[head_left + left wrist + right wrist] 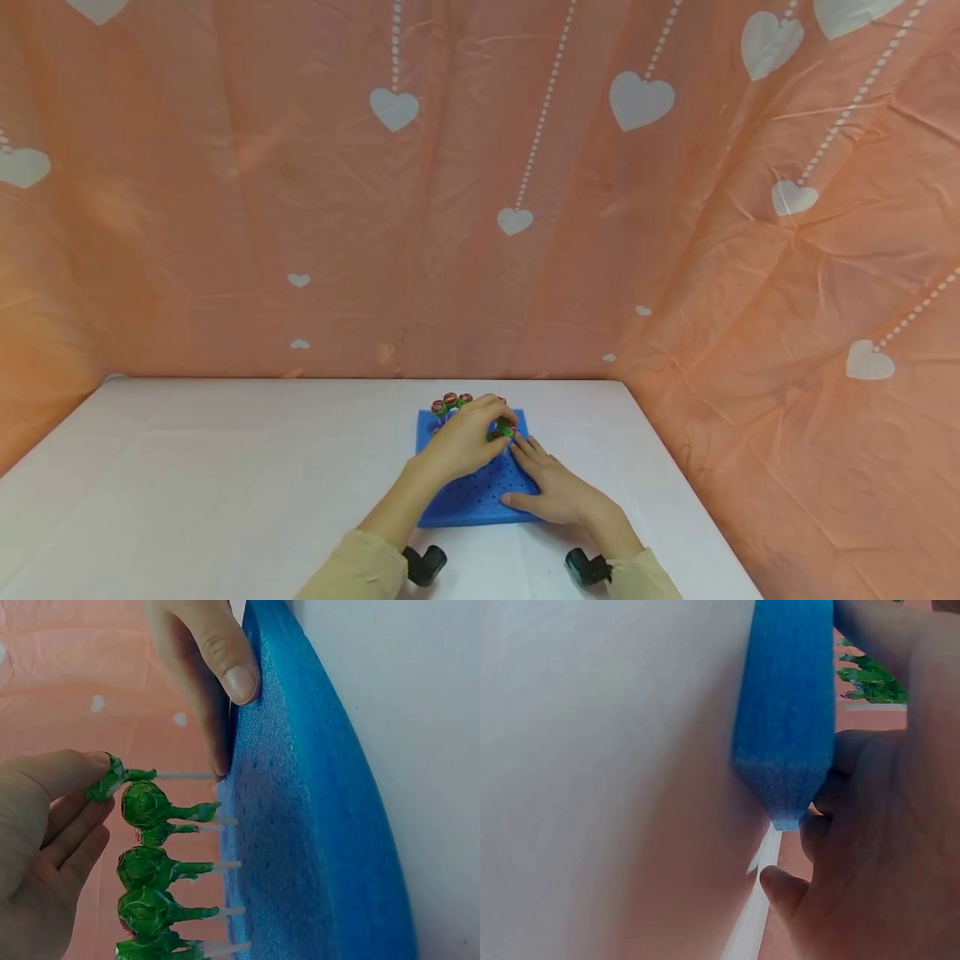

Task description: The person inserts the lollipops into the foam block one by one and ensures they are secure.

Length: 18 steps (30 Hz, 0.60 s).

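Note:
My left hand (468, 437) is over the far part of a blue foam board (480, 500) dotted with small holes. Between thumb and fingers it pinches a green-wrapped lollipop (105, 778), whose white stick (184, 775) points at the board's face. Several more lollipops (146, 870) stand in a row beside it, their sticks meeting the board. In the head view their tops (450, 399) look red, and my left hand hides part of the group. With fingers spread, my right hand (558, 490) rests on the board's right side, fingertips close to the pinched lollipop.
The board lies on a white-covered table (225, 483). Behind and to the right hangs an orange sheet (465, 292) printed with pale hearts. Black wrist cameras (426, 567) sit at both cuffs.

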Each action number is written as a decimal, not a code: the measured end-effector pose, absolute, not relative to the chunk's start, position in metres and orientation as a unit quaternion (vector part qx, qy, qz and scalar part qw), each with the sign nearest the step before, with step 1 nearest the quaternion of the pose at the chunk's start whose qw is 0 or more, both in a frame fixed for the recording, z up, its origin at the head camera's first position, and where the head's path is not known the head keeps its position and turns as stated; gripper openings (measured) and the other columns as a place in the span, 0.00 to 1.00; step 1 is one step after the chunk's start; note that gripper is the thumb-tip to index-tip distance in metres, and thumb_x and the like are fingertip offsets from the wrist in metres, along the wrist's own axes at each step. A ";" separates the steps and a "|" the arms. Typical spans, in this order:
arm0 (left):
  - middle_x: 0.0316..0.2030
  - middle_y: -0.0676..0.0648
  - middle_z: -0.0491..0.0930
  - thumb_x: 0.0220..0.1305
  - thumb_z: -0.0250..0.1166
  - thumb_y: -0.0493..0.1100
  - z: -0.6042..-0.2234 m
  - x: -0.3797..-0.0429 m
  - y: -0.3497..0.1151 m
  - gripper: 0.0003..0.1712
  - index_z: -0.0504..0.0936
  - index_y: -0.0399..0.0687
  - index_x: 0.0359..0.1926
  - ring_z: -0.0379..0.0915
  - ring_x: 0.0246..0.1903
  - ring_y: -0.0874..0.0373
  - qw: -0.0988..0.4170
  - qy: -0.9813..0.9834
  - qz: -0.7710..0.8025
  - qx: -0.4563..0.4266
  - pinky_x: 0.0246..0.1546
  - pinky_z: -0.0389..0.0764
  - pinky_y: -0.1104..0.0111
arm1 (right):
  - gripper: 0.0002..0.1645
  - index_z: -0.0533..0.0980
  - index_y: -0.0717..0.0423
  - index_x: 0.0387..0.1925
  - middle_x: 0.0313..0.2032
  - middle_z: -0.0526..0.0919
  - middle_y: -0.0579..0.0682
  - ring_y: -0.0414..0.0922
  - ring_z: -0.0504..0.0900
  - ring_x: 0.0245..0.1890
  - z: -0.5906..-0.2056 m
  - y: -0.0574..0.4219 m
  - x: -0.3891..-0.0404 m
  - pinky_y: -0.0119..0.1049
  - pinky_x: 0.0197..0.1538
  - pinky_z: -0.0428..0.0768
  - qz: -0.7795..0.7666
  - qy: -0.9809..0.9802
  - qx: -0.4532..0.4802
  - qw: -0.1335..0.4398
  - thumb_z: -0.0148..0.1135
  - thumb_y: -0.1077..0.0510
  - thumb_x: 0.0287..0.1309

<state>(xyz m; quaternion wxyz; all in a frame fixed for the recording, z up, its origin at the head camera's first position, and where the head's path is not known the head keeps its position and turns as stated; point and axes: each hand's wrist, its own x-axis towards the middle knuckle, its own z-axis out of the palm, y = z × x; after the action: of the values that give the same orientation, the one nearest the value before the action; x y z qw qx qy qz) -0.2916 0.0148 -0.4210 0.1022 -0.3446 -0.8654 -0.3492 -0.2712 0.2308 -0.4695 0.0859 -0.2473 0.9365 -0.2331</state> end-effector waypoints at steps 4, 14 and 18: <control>0.57 0.44 0.81 0.67 0.71 0.34 -0.422 -0.293 0.017 0.14 0.85 0.42 0.52 0.78 0.60 0.47 0.100 -0.872 -0.340 -0.338 0.61 0.80 0.56 | 0.56 0.54 0.60 0.81 0.82 0.49 0.56 0.60 0.43 0.82 -0.470 0.231 -0.272 0.67 0.76 0.53 -0.236 0.936 -0.248 0.085 0.61 0.32 0.67; 0.57 0.42 0.81 0.66 0.71 0.33 -0.424 -0.294 0.022 0.13 0.85 0.42 0.51 0.76 0.63 0.44 0.099 -0.877 -0.334 -0.332 0.61 0.80 0.55 | 0.56 0.53 0.59 0.81 0.82 0.48 0.55 0.60 0.42 0.82 -0.470 0.231 -0.273 0.67 0.76 0.53 -0.240 0.934 -0.250 0.087 0.62 0.32 0.68; 0.58 0.41 0.81 0.66 0.71 0.33 -0.426 -0.295 0.023 0.14 0.85 0.41 0.52 0.77 0.63 0.44 0.099 -0.878 -0.333 -0.330 0.61 0.80 0.55 | 0.56 0.53 0.58 0.81 0.83 0.47 0.54 0.60 0.42 0.82 -0.469 0.231 -0.273 0.67 0.76 0.53 -0.240 0.935 -0.245 0.092 0.61 0.31 0.67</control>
<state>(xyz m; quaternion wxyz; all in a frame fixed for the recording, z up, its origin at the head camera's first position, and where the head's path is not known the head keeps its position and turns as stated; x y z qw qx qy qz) -0.2949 0.0227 -0.4260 0.0985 -0.3297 -0.8780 -0.3326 -0.2731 0.2310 -0.4693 0.0918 -0.2451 0.9348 -0.2402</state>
